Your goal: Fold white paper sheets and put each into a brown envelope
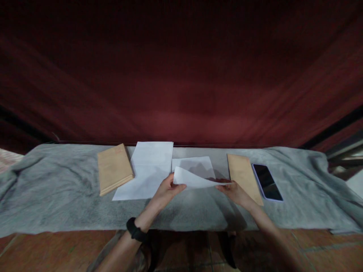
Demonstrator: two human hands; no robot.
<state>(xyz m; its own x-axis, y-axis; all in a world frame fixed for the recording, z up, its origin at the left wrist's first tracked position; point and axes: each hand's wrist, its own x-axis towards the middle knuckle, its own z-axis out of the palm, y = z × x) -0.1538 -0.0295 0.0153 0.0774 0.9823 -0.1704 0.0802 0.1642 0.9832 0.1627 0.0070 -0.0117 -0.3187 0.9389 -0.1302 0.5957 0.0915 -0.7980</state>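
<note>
Both hands hold one white sheet of paper (195,173) above the grey cloth, its near edge lifted and bent back over the far half. My left hand (167,189) pinches the sheet's near left corner with thumb and fingers. My right hand (234,190) grips its near right edge. A dark band sits on my left wrist.
A stack of white sheets (149,168) lies left of the held paper. A pile of brown envelopes (113,168) lies further left, a single brown envelope (244,175) to the right, then a dark phone (267,182). The grey cloth (56,189) covers the table; a red curtain hangs behind.
</note>
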